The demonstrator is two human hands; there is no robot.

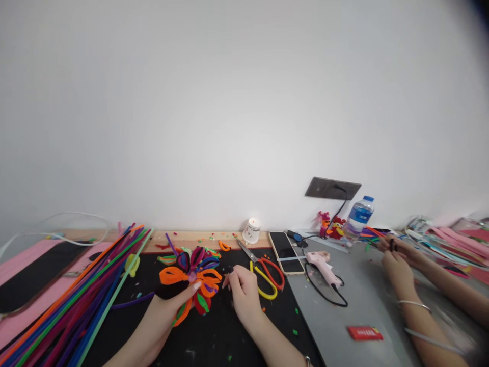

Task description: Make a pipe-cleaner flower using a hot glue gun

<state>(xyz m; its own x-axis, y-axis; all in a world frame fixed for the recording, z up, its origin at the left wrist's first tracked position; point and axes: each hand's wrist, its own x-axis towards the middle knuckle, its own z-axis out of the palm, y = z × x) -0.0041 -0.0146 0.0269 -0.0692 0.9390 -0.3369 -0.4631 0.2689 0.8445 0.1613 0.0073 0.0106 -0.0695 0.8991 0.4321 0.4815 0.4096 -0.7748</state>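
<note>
Head view: a black mat [214,341] covers the near middle of a work table, with a white wall behind it.
Flower: a many-coloured pipe-cleaner flower with orange, purple, blue, red and green looped petals [193,279] lies on the black mat, near the middle of the scene.
Left hand [168,311]: it comes in from the near edge and curls around the flower's near left side, thumb tip touching the orange petals; it grips the flower from below.
Right hand [243,294]: it rests on the mat just right of the flower, fingers drawn together with the tips pointing left toward the petals; whether they pinch anything is too small to tell.
Flower against hands: it sits between the two hands, held by the left and just beside the fingertips of the right.
Scissors: a pair with yellow and red handles [265,275] lies just right of the right hand, blades pointing far and left.
Stems: a bundle of long straight pipe cleaners in many colours [76,300] fans out to the left of the left hand.
Far edge: a small white cup [251,230] stands by the wall, and a smartphone with a dark screen [286,252] lies right of the scissors.
Grey surface: a pink glue gun [323,266] with a black cord and a clear water bottle with a blue cap [359,216] lie farther right.
Other person: two hands [395,255] at the far right hold something small and dark between them.
</note>
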